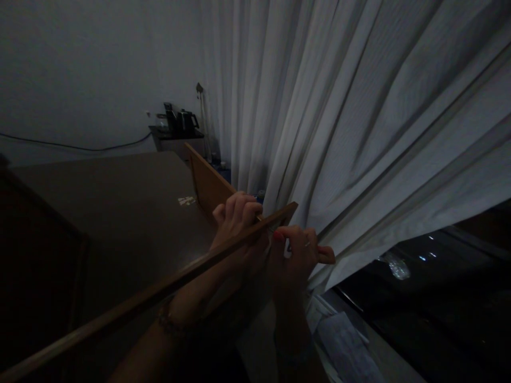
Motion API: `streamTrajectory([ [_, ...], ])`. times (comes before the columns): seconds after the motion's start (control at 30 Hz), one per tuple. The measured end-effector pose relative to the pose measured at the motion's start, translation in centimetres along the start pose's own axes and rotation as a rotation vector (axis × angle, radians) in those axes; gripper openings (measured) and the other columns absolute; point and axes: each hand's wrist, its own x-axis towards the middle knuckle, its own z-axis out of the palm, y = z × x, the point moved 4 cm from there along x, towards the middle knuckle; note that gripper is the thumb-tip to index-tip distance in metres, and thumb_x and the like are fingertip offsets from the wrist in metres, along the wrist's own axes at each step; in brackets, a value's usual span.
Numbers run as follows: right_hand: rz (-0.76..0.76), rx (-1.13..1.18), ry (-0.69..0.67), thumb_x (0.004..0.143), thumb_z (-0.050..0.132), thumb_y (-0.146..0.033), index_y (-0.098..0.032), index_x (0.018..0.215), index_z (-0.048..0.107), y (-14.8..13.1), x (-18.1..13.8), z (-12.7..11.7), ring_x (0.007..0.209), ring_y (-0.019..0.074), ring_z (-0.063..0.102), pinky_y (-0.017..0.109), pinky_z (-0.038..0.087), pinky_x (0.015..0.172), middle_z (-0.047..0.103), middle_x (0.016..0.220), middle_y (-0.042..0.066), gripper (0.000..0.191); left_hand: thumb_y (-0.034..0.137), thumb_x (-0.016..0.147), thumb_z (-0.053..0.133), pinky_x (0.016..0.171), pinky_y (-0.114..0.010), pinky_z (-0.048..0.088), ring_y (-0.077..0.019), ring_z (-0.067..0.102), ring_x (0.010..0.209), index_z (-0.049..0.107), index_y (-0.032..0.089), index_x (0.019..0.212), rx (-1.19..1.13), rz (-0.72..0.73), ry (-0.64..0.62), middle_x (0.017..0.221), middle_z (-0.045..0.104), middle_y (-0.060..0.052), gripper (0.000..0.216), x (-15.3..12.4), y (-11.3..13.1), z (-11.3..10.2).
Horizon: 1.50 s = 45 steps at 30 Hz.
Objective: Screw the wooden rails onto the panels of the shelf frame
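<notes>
My left hand (235, 215) is closed over the top edge of an upright wooden panel (209, 183), close to where it meets a long wooden board (175, 282). That board slants from the lower left up to its end near the curtain, and its narrow edge passes in front of my left forearm. On the far right side of the board's end is my right hand (295, 250), thumb and forefinger pinched together against the wood. Something thin and small shows at the fingertips, too dark to name. A ring is on one finger.
Small pale pieces (186, 201) lie on the grey tabletop (139, 197). White curtains (339, 106) hang close on the right. A black kettle (186, 121) stands on a cabinet at the back. Papers (347, 346) and a glossy dark surface (447, 292) are at lower right.
</notes>
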Motion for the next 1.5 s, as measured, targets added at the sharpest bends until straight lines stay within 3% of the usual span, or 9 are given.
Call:
streamTrajectory([
  [0.17, -0.021, 0.044, -0.032, 0.102, 0.038, -0.052, -0.022, 0.073, 0.054, 0.0, 0.1, 0.3, 0.065, 0.0156, 0.049, 0.036, 0.020, 0.071, 0.057, 0.060, -0.005, 0.045, 0.043, 0.095, 0.028, 0.081, -0.043, 0.027, -0.0281, 0.045, 0.107, 0.042, 0.022, 0.101, -0.006, 0.011, 0.013, 0.107, 0.054, -0.009, 0.025, 0.1, 0.1, -0.1],
  [0.37, 0.122, 0.281, -0.163, 0.102, 0.035, -0.054, -0.022, 0.073, 0.055, 0.8, 0.1, 0.9, 0.062, 0.0129, 0.049, 0.034, 0.022, 0.073, 0.055, 0.063, -0.007, 0.048, 0.042, 0.094, 0.034, 0.082, -0.043, 0.028, -0.0276, 0.045, 0.109, 0.042, 0.022, 0.102, 0.016, 0.019, -0.035, 0.109, 0.054, -0.010, 0.023, 0.1, 0.1, -0.2],
  [0.53, 0.179, 0.256, -0.226, 0.100, 0.040, -0.055, -0.021, 0.069, 0.057, 0.4, 0.6, 0.5, 0.059, 0.0117, 0.047, 0.035, 0.022, 0.076, 0.053, 0.059, -0.008, 0.049, 0.036, 0.093, 0.037, 0.084, -0.043, 0.029, -0.0268, 0.045, 0.109, 0.042, 0.022, 0.102, 0.025, 0.007, -0.054, 0.110, 0.055, -0.009, 0.017, 0.2, 0.0, -0.3],
  [0.83, 0.334, 0.300, -0.171, 0.088, 0.049, -0.070, -0.021, 0.070, 0.055, 0.6, 0.3, 1.2, 0.055, 0.0105, 0.043, 0.033, 0.025, 0.074, 0.049, 0.059, -0.009, 0.053, 0.036, 0.091, 0.038, 0.084, -0.043, 0.030, -0.0270, 0.044, 0.111, 0.041, 0.023, 0.103, 0.011, 0.016, -0.042, 0.110, 0.053, -0.009, 0.018, 0.0, -0.1, -0.2],
  [0.97, 0.381, 0.384, -0.096, 0.085, 0.059, -0.066, -0.021, 0.074, 0.054, 0.9, 0.0, 1.7, 0.056, 0.0108, 0.042, 0.031, 0.028, 0.070, 0.048, 0.061, -0.008, 0.046, 0.036, 0.091, 0.037, 0.085, -0.044, 0.030, -0.0276, 0.044, 0.112, 0.042, 0.023, 0.103, -0.010, 0.000, -0.056, 0.110, 0.053, -0.009, 0.019, 0.0, -0.1, -0.1],
  [1.07, 0.340, 0.484, -0.108, 0.089, 0.057, -0.060, -0.021, 0.076, 0.054, 0.8, -0.1, 1.9, 0.058, 0.0112, 0.045, 0.031, 0.029, 0.068, 0.049, 0.062, -0.008, 0.041, 0.036, 0.091, 0.038, 0.085, -0.043, 0.030, -0.0274, 0.044, 0.113, 0.043, 0.023, 0.104, -0.002, 0.012, -0.062, 0.111, 0.053, -0.009, 0.020, 0.0, -0.1, 0.0],
  [1.27, 0.186, 0.332, -0.165, 0.100, 0.042, -0.047, -0.022, 0.084, 0.056, 0.8, -0.4, 1.6, 0.066, 0.0132, 0.051, 0.036, 0.026, 0.078, 0.059, 0.069, -0.006, 0.033, 0.034, 0.088, 0.042, 0.086, -0.043, 0.030, -0.0270, 0.044, 0.110, 0.045, 0.022, 0.102, 0.002, -0.012, -0.085, 0.111, 0.054, -0.009, 0.018, 0.1, -0.3, -0.1],
  [1.5, 0.396, 0.435, -0.186, 0.087, 0.062, -0.054, -0.021, 0.086, 0.054, 1.9, -0.4, 1.9, 0.062, 0.0119, 0.045, 0.029, 0.032, 0.067, 0.050, 0.069, -0.006, 0.034, 0.035, 0.088, 0.043, 0.086, -0.043, 0.031, -0.0275, 0.044, 0.112, 0.045, 0.022, 0.103, -0.002, 0.003, -0.067, 0.110, 0.054, -0.009, 0.019, 0.1, -0.1, -0.1],
])
